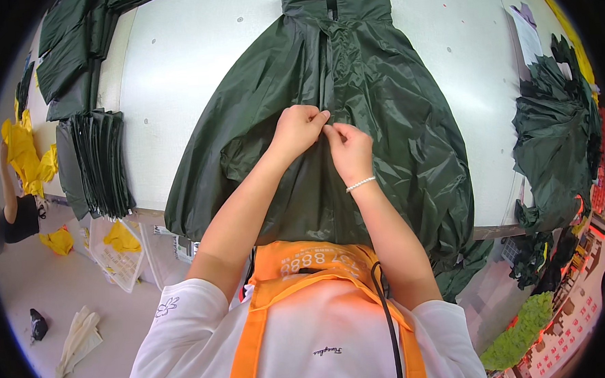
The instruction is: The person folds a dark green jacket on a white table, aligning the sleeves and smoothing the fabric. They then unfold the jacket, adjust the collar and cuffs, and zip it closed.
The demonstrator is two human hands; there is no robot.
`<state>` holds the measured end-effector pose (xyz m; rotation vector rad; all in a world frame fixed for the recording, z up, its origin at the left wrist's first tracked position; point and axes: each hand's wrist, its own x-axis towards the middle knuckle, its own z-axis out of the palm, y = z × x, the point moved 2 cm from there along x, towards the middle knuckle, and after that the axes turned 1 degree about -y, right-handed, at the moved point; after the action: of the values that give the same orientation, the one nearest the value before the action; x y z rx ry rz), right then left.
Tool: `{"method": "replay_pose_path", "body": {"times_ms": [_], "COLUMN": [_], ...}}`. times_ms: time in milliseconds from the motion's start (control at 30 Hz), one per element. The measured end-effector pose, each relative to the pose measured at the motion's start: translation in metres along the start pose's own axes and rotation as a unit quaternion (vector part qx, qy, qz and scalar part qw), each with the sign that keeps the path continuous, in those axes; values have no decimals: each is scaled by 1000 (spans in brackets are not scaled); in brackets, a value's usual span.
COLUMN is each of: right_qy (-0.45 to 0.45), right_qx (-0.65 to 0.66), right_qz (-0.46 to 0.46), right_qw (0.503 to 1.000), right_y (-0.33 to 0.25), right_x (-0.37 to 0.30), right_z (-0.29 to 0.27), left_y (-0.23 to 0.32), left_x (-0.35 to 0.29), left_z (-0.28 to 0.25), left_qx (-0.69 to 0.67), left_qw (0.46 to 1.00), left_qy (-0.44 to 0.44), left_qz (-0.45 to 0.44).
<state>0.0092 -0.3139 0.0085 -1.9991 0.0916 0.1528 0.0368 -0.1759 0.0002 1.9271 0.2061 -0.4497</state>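
Note:
A shiny dark green raincoat [401,108] lies spread over the worktable, its collar at the far end and its lower part hanging over the near edge toward me. Along its middle runs the front opening. My left hand [300,129] is closed in a pinch on the front edge of the coat. Close beside it, slightly nearer and to the right, my right hand [350,147] also pinches the front edge, fingers bent. The two sets of fingertips almost touch. Whatever small part of the placket lies between them is hidden.
The white worktable [180,65] carries folded dark green garments [70,61] and an upright-folded stack [99,162] at the left. Crumpled dark green fabric [552,128] hangs at the right edge. Another person's arm [6,177] is near yellow fabric [23,152] at far left.

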Motion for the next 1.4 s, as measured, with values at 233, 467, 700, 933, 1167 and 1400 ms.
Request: {"method": "replay_pose_path", "body": {"times_ms": [233, 467, 700, 933, 1167, 1400], "right_qy": [2, 2, -36, 57, 41, 28], "right_qx": [35, 2, -84, -197, -290, -303], "right_qz": [-11, -16, 29, 15, 3, 13], "right_qw": [999, 1000, 995, 979, 956, 953], "right_y": [3, -1, 14, 63, 62, 59], "right_x": [-4, -4, -31, -76, -2, 15], "right_z": [2, 3, -5, -34, -42, -40], "left_y": [0, 6, -27, -66, -46, 3], "left_x": [1, -3, -95, -94, -34, -29], "left_z": [0, 0, 36, 19, 14, 51], "left_qx": [-135, 11, 309, 413, 385, 272], "left_qw": [987, 1000, 938, 901, 901, 917], "left_qy": [-57, -1, 94, 82, 127, 190], "left_qz": [-64, -15, 123, 107, 155, 223]}}
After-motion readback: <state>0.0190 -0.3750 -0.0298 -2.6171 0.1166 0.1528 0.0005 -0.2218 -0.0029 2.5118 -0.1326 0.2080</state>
